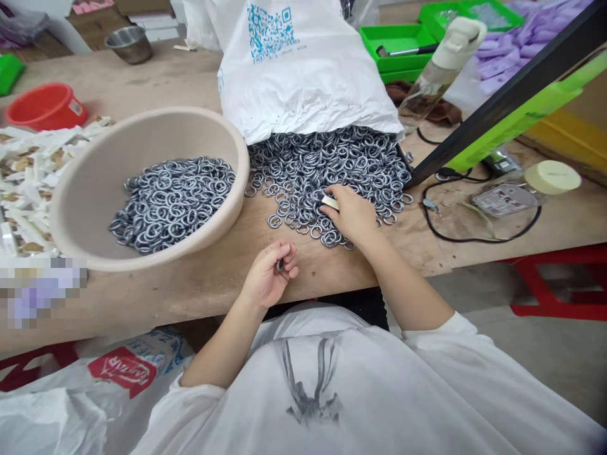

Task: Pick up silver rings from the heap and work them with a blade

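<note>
My left hand (274, 273) is closed just above the table's front edge, with a dark grey metal ring (279, 265) partly showing between its curled fingers. My right hand (353, 213) is at the near side of a heap of grey metal rings (332, 158), fingers bent down over them. Between its thumb and forefinger shows a small cream-coloured strip (331, 202); its fingertips are partly hidden. The heap spills from the mouth of a white woven sack (308, 95). To the left, a large beige basin (71, 208) holds many more such rings (175, 202).
White strips (28, 170) and a red bowl (46, 106) lie at the left. A black and lime-green post (507, 120) slants up at the right, near a bottle (439, 69), a jar (502, 196) and a black cable (427, 221). Green trays (370, 44) stand behind.
</note>
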### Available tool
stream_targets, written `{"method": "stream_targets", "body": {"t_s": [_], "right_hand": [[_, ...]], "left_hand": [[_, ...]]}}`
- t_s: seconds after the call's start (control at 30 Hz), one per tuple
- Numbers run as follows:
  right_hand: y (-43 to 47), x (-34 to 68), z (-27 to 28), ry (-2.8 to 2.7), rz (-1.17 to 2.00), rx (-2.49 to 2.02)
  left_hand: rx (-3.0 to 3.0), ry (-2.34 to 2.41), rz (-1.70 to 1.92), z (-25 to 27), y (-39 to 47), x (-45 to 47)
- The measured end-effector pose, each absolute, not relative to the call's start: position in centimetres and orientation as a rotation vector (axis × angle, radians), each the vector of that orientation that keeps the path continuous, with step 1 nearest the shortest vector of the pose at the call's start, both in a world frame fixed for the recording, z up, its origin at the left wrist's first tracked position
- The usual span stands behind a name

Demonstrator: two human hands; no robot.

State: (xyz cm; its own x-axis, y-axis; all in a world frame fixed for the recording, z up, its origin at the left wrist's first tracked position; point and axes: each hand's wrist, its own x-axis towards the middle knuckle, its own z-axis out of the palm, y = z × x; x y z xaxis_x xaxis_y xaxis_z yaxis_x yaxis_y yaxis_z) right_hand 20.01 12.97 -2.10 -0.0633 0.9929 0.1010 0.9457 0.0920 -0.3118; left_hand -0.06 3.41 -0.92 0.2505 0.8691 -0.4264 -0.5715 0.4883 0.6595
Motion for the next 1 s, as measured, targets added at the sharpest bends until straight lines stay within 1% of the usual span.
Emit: {"method": "stream_targets", "body": {"t_s": [0.13, 0.27, 0.4, 0.6, 0.7, 0.83, 0.93, 1.0], "right_hand": [[13.2, 20.1, -2.5, -2.108, 0.198, -1.923], [12.8, 20.6, -2.2, -2.079, 0.188, -1.859], [11.9, 20.9, -2.2, -2.053, 0.187, -1.837], [11.0, 21.4, -3.1, -1.889, 0.246, -1.773], [10.3, 21.8, -3.5, -1.813, 0.264, -1.672], [9.5, 22.4, -4.4, -1.708, 0.288, -1.553], [9.3, 22.8, -5.2, -1.654, 0.279, -1.530], [9.3, 22.8, -5.6, -1.660, 0.269, -1.519]], "left_hand": [[0.611, 0.980, 1.028, -1.6, 3.0, 0.2], [1.027, 1.206, 1.112, -2.7, 2.7, 0.1], [1.332, 1.368, 1.087, -4.2, 2.5, 0.1], [1.571, 1.449, 1.042, -5.5, 2.9, 0.3], [1.717, 1.452, 1.155, -5.6, 2.3, 0.6], [1.891, 1.402, 1.369, -6.1, -1.1, -0.8], [1.889, 1.436, 1.379, -7.5, -5.3, -4.3], [1.819, 1.568, 1.355, -9.1, -8.2, -7.2]]}}
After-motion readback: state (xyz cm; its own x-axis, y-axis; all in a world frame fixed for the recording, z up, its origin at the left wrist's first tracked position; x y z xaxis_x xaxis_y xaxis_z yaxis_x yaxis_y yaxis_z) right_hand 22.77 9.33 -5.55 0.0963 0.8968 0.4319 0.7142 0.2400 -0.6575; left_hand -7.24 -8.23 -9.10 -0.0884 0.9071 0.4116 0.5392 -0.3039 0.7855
